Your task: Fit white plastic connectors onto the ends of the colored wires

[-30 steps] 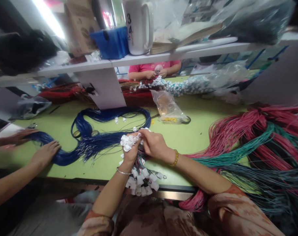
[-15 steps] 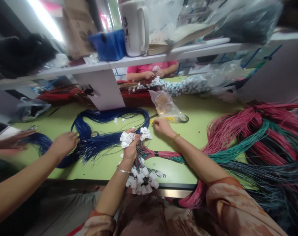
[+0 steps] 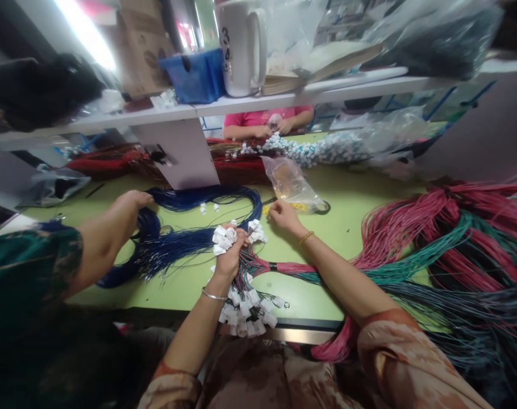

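1. Head view, the held things: we see the wire bundle (image 3: 295, 270) at the centre of the frame, its long axis running nearly level, from the middle toward the right. Its white connectors (image 3: 245, 312) fan toward the bottom edge, while those in the left hand (image 3: 228, 262) face left.
2. Our left grip is closed round white connectors; our right hand (image 3: 284, 217) has its fingers bunched beside the yellow pieces (image 3: 299, 207), and we cannot tell whether they hold one.
3. A second ago our right hand was at the left; now it is apart, higher in the frame. The neighbour's arm (image 3: 103, 241) has reached farther over the blue wires (image 3: 169, 250), bringing a green sleeve into view.
4. All this is on a green desk (image 3: 326, 238); a shelf (image 3: 165, 113) above carries a mug (image 3: 240, 51) and a blue bin (image 3: 194, 76).
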Available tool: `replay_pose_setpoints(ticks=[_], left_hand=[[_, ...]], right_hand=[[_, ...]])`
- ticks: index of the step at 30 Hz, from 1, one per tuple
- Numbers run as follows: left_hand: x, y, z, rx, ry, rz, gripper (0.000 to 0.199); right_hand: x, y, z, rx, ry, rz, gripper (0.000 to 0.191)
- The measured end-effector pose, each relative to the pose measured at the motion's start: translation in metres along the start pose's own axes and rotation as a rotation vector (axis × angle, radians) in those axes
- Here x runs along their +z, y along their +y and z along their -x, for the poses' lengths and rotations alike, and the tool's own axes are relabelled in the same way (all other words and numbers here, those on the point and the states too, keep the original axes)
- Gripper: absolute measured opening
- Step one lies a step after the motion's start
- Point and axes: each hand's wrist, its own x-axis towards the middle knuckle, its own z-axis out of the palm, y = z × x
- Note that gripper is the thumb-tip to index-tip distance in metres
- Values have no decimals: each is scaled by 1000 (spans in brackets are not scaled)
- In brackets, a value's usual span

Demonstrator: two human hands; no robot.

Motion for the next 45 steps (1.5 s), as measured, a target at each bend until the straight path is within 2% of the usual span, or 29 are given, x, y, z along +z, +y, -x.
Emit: replay_pose_setpoints(ticks=[2, 5, 7, 11, 14, 16, 20, 23, 25, 36, 42, 45], left_hand=[[-2, -1, -1, -19, 17, 22, 54], [-3, -1, -1, -19, -3, 74, 65], [-2, 0, -1, -3, -9, 115, 65], [1, 1, -2, -10, 35, 107, 50], [0, 0, -2, -37, 20, 54, 47], [-2, 0, -3, -52, 3, 52, 46], [-3, -1, -5, -59, -10, 62, 46], [-2, -1, -5, -44, 0, 59, 45], [-2, -1, -4, -36, 11, 57, 45], [-4, -5, 1, -31, 39, 6, 44], [-1, -3, 1, 46, 52, -101, 44], [-1, -1, 3, 101, 64, -203, 43]], right_hand=[[-7, -8, 2, 30, 7, -335, 10], [-17, -28, 10, 37, -48, -793, 34], [-23, -44, 19, 22, -130, -922, 41], [-32, -72, 42, -15, -310, -1007, 40], [-34, -84, 57, -114, -365, -929, 35], [-33, -88, 64, -200, -340, -814, 28], [-28, -92, 73, -451, -188, -468, 9], [-25, -93, 75, -659, -67, -272, 13], [-23, -94, 76, -732, -24, -227, 16], [-23, -90, 77, -661, -89, -196, 9], [-18, -90, 77, -836, -95, 0, 14], [-15, -92, 79, -848, -96, 41, 17]])
